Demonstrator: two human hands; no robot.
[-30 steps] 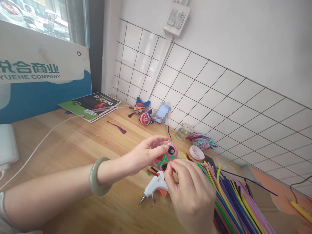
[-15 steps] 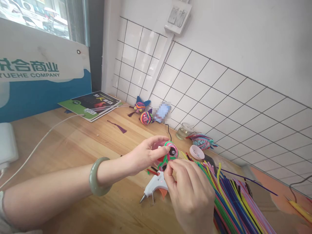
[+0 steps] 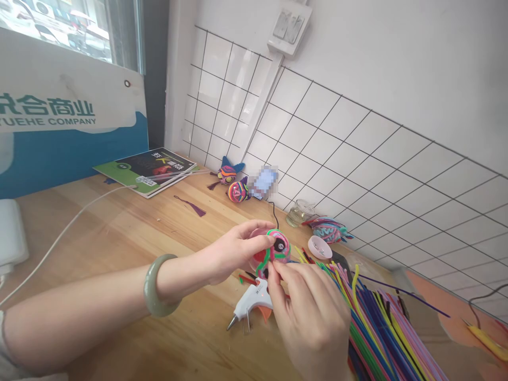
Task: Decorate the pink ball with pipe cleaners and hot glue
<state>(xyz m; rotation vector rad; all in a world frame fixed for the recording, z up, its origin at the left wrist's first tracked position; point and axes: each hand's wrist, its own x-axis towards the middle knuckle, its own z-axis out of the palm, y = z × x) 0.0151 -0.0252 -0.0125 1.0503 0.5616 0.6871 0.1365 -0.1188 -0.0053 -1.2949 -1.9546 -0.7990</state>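
My left hand (image 3: pixel 238 246) is wrapped round a rounded pink craft figure (image 3: pixel 282 255), covered in coiled pink and green pipe cleaner with a round black eye. Its thumb presses beside the eye. With thumb and fingertips pinched together, my right hand (image 3: pixel 307 312) touches the green pipe cleaner (image 3: pixel 263 264) along the figure's lower front. The fingers hide part of that strand and the figure's lower side. Just below both hands, a white hot glue gun (image 3: pixel 250 301) lies on the wooden table, nozzle to the lower left.
A bundle of coloured pipe cleaners (image 3: pixel 381 323) lies at the right. Behind it are a small pink bowl (image 3: pixel 319 247), a glass jar (image 3: pixel 300 212) and a striped craft piece (image 3: pixel 330 229). Finished ornaments (image 3: pixel 238 191), a purple tassel (image 3: pixel 191 206) and booklets (image 3: pixel 148 170) lie farther back.
My right fingertips have shifted slightly on the figure, and more of the green strand shows between the hands. My left hand keeps its hold, almost still.
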